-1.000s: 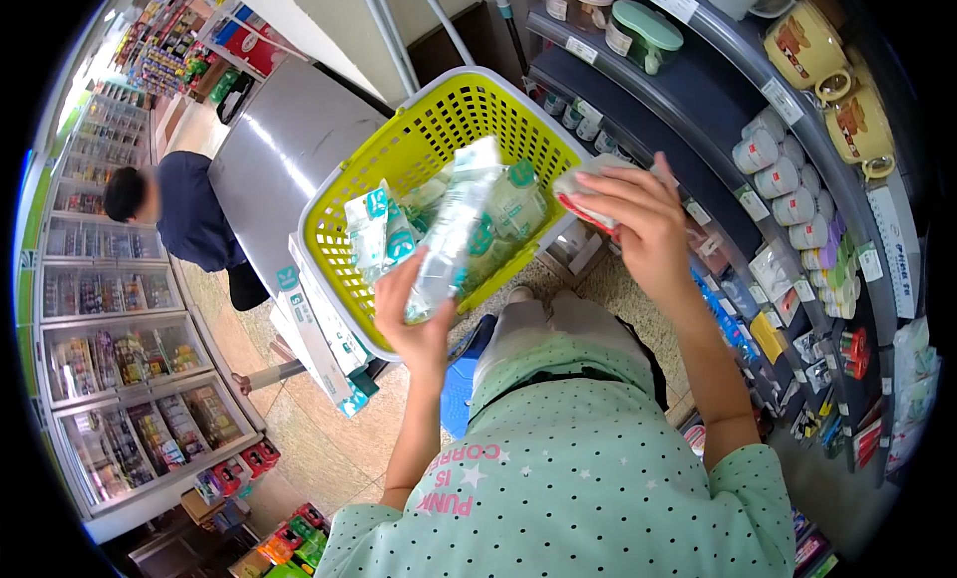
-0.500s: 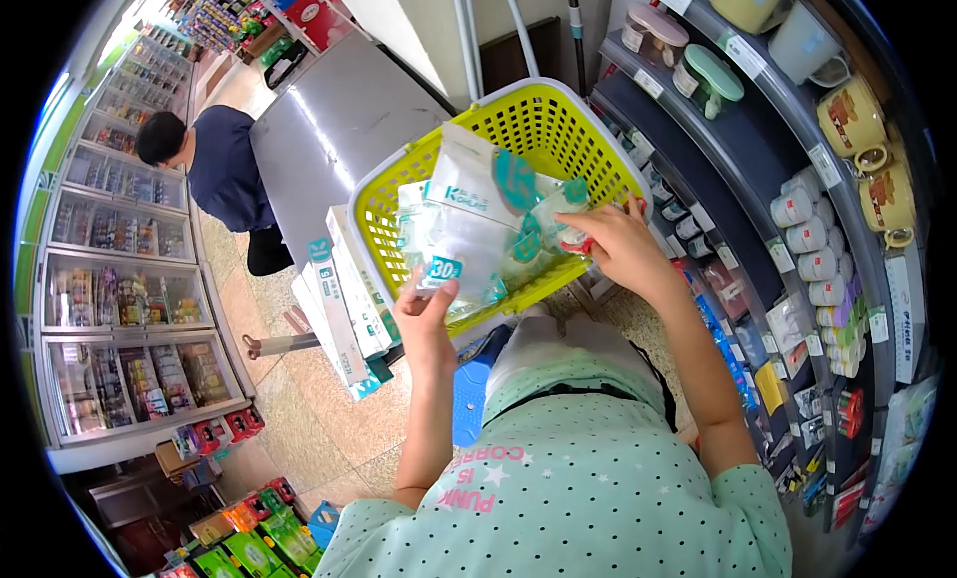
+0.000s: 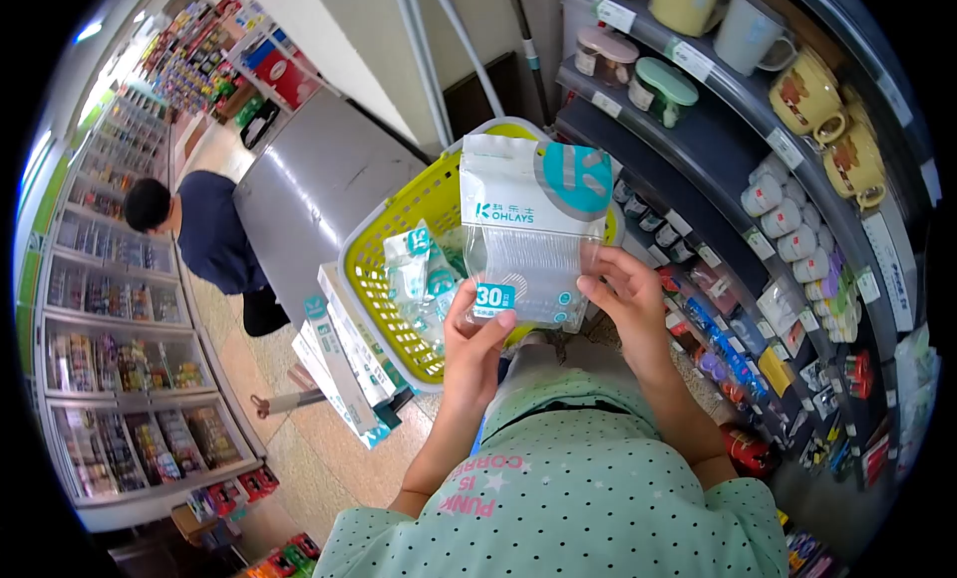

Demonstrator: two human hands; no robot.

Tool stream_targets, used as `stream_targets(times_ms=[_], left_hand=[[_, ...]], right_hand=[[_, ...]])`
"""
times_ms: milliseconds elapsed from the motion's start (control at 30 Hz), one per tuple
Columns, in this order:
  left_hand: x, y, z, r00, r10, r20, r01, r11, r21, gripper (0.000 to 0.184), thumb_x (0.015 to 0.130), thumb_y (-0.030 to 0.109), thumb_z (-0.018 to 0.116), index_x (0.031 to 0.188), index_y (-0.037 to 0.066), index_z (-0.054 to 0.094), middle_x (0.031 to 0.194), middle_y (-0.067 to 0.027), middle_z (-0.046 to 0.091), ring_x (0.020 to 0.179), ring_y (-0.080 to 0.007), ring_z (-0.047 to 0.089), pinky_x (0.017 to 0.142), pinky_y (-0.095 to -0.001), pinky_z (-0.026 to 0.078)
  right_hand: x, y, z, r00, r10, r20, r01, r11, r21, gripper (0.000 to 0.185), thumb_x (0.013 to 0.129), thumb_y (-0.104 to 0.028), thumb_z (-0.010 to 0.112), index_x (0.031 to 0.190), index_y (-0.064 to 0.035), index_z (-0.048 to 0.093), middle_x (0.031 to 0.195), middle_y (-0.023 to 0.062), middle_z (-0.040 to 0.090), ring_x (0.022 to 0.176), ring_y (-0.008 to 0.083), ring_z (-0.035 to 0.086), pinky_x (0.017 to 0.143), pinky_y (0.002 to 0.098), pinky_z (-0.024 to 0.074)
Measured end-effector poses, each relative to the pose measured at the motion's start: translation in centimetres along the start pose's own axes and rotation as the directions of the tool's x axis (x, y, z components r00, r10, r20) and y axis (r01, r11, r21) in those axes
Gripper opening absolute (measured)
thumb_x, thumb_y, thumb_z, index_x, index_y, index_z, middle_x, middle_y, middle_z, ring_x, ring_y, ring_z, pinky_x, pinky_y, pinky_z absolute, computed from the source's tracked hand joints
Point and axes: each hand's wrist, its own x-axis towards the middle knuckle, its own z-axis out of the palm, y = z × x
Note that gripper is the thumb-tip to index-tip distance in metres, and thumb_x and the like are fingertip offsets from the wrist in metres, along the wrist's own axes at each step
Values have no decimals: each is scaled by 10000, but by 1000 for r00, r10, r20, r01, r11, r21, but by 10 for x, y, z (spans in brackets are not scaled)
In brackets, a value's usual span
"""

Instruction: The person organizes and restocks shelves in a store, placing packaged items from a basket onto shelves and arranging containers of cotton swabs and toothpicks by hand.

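Note:
Upright between my hands is a clear and white packet of floss picks [image 3: 538, 234] with a teal logo and the number 30. My left hand [image 3: 477, 334] pinches its lower left corner, thumb in front. At the lower right edge, my right hand [image 3: 626, 297] grips the same packet between thumb and fingers. Behind and below it stands a yellow-green basket [image 3: 384, 224] with a pale rim. More teal and white packets [image 3: 424, 279] lie inside, partly hidden by the held one.
Shelves [image 3: 688, 144] with mugs [image 3: 802, 95] and small goods curve along the right. A grey metal table [image 3: 319, 174] adjoins the basket, with flat white and teal boxes [image 3: 344, 349] near it. A person in dark clothes [image 3: 214, 229] is at the left, before glass-door cabinets [image 3: 130, 354].
The packet has come up out of the basket and now faces me upright. My right hand has left the basket's right side, without the red and white item, and has taken hold of the packet.

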Motion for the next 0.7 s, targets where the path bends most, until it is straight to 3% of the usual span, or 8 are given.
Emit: stream_targets(times_ms=[67, 200, 333, 467, 700], left_hand=[[5, 0, 7, 999, 5, 40, -8, 997, 77, 600, 801, -77, 743, 1332, 57, 497, 1112, -44, 670, 1019, -131, 641, 911, -301, 521], [13, 7, 19, 991, 12, 135, -61, 928, 367, 641, 764, -48, 796, 1329, 42, 509, 1122, -70, 674, 1021, -135, 635, 897, -284, 514], [28, 6, 22, 971, -12, 237, -104, 877, 469, 462, 804, -21, 773, 1234, -14, 605, 1032, -43, 650, 984, -131, 603, 915, -282, 470], [42, -3, 36, 929, -119, 349, -88, 848, 522, 331, 860, -11, 726, 1185, -37, 669, 948, 10, 585, 879, -92, 553, 854, -231, 443], [35, -38, 73, 796, -353, 492, -2, 811, 585, 401, 846, -34, 748, 1236, -15, 660, 923, 22, 600, 857, -65, 571, 811, -208, 473]], right_hand=[[-5, -6, -6, 996, 79, -36, -76, 993, 94, 323, 883, -95, 745, 1168, 28, 657, 1101, 60, 690, 1000, 113, 620, 884, 268, 489], [-16, -6, -13, 984, 94, -153, -71, 986, 149, 323, 885, -96, 746, 1171, 21, 649, 1060, 54, 691, 988, 109, 622, 875, 262, 486], [-34, -1, -21, 948, 100, -302, -41, 980, 197, 359, 880, -90, 752, 1202, 10, 631, 999, 41, 693, 951, 100, 627, 860, 253, 482], [-62, 3, -31, 866, 104, -488, 22, 969, 245, 416, 877, -68, 749, 1258, -4, 594, 950, 28, 689, 912, 86, 632, 851, 244, 479], [-114, 0, -56, 683, 30, -729, 200, 953, 226, 434, 891, -21, 710, 1297, -9, 558, 993, 44, 697, 932, 98, 637, 871, 253, 480]])
